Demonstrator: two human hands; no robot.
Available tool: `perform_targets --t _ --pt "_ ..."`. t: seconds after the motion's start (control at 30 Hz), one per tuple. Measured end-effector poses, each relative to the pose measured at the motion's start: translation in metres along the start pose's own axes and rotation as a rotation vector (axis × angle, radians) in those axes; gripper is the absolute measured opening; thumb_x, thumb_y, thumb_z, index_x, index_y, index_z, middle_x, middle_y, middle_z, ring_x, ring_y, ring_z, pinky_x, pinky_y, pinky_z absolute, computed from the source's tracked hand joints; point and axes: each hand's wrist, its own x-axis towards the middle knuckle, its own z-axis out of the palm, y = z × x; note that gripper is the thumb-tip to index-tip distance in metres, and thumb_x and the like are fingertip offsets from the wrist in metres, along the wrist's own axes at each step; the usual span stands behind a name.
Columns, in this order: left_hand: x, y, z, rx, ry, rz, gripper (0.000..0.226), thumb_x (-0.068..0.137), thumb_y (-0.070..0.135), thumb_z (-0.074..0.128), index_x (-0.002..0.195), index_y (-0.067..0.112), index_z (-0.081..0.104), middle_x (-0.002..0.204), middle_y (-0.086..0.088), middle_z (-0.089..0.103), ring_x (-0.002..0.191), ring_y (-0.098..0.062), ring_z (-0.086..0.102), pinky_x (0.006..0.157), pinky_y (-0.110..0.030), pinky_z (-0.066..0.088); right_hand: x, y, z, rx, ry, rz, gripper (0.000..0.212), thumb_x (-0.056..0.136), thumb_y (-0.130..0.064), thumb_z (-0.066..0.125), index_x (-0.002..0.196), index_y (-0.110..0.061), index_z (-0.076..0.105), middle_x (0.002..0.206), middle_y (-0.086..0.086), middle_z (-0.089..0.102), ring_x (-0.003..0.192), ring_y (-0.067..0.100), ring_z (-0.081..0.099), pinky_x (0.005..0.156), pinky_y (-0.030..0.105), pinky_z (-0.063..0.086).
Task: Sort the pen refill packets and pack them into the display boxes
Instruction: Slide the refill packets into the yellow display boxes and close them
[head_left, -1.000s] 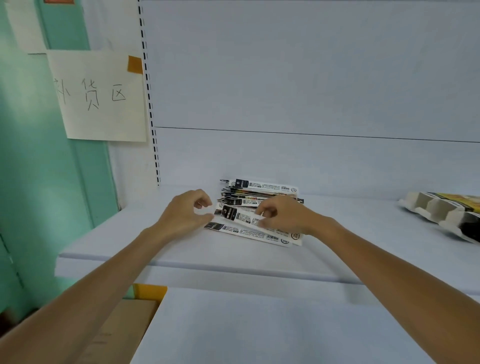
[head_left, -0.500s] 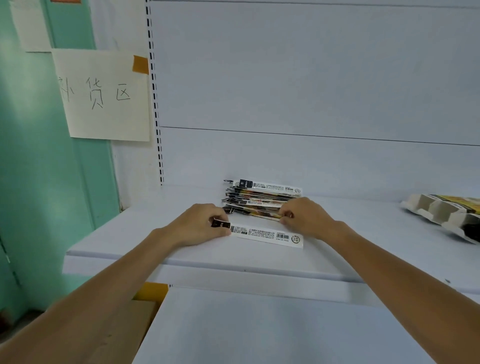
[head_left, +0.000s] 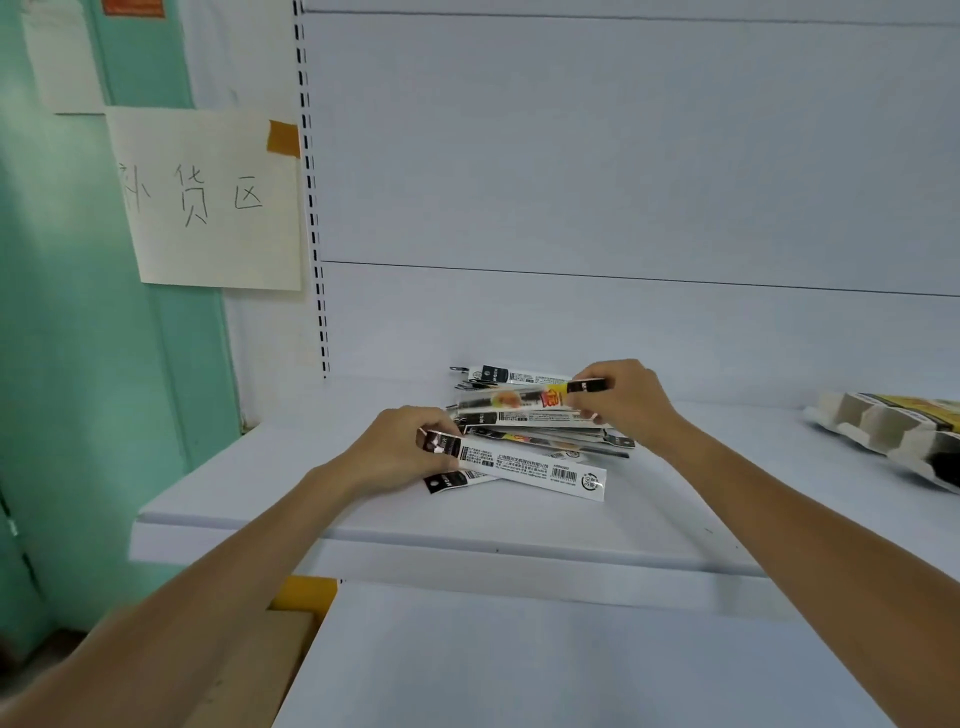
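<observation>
A pile of long, narrow pen refill packets (head_left: 540, 423) lies on the white shelf (head_left: 363, 499), near its back. My left hand (head_left: 400, 452) grips the black end of a white packet (head_left: 524, 467) that lies flat in front of the pile, with another packet under it. My right hand (head_left: 623, 400) pinches a colourful yellow and orange packet (head_left: 535, 399) by its right end, lifted slightly over the top of the pile. The display boxes (head_left: 883, 426), pale cardboard with compartments, lie tipped at the shelf's far right.
A handwritten paper sign (head_left: 208, 197) is taped to the green wall on the left. A second white shelf (head_left: 545, 660) juts out below. A cardboard carton (head_left: 260, 660) with a yellow edge sits low on the left.
My right hand has risen from the front of the pile and now holds a colourful packet over its top. My left hand has closed on the white packet's end and skewed it.
</observation>
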Motion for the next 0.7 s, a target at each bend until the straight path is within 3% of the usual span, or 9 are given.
perform_targets --t 0.1,0.23,0.33,0.43,0.57,0.7 --pt "-0.001 -0.004 -0.001 0.029 0.046 -0.014 0.014 0.078 0.020 0.073 0.085 0.026 0.062 0.090 0.005 0.063 0.078 -0.013 0.055 0.068 -0.020 0.041 0.002 -0.007 0.001 0.109 0.029 0.054 0.007 0.078 -0.008 0.070 0.079 -0.015 0.069 0.071 0.005 0.067 0.061 0.012 0.062 0.069 0.027 0.054" --pt "-0.006 -0.007 -0.003 0.081 0.125 0.025 0.022 0.077 0.020 0.072 0.069 0.031 0.055 0.080 0.012 0.062 0.080 -0.011 0.059 0.069 -0.023 0.044 -0.002 -0.011 0.000 0.216 -0.130 0.121 0.008 0.081 -0.006 0.068 0.078 -0.014 0.067 0.074 0.001 0.065 0.065 0.010 0.061 0.072 0.026 0.050" --pt "-0.013 -0.003 -0.006 0.027 0.002 0.073 0.017 0.070 0.031 0.079 0.072 0.030 0.063 0.079 0.013 0.066 0.077 -0.001 0.060 0.067 -0.012 0.043 -0.008 -0.010 -0.001 0.257 -0.188 0.154 0.006 0.081 -0.007 0.068 0.079 -0.012 0.066 0.074 -0.001 0.064 0.065 0.008 0.061 0.069 0.023 0.048" --pt "-0.019 0.007 -0.005 -0.040 -0.151 0.063 0.020 0.069 0.042 0.077 0.083 0.031 0.069 0.086 0.018 0.068 0.083 0.006 0.059 0.068 -0.006 0.041 -0.010 -0.012 -0.006 0.407 -0.130 0.148 0.005 0.079 -0.009 0.071 0.083 -0.010 0.067 0.080 0.002 0.066 0.072 0.010 0.061 0.073 0.025 0.048" --pt "-0.017 0.006 -0.002 -0.059 -0.105 0.035 0.021 0.073 0.041 0.075 0.088 0.028 0.069 0.088 0.016 0.067 0.081 0.005 0.058 0.068 -0.009 0.042 -0.008 -0.021 -0.015 0.715 -0.055 0.140 0.007 0.082 -0.006 0.065 0.078 -0.011 0.064 0.085 0.005 0.067 0.087 0.016 0.062 0.085 0.036 0.048" --pt "-0.010 0.005 0.002 -0.047 -0.119 0.008 0.022 0.074 0.034 0.077 0.091 0.028 0.066 0.087 0.010 0.065 0.078 -0.001 0.056 0.068 -0.010 0.042 0.001 -0.039 -0.017 0.858 0.058 0.099 0.015 0.089 -0.010 0.058 0.075 -0.012 0.055 0.076 0.004 0.068 0.076 0.018 0.065 0.074 0.034 0.053"
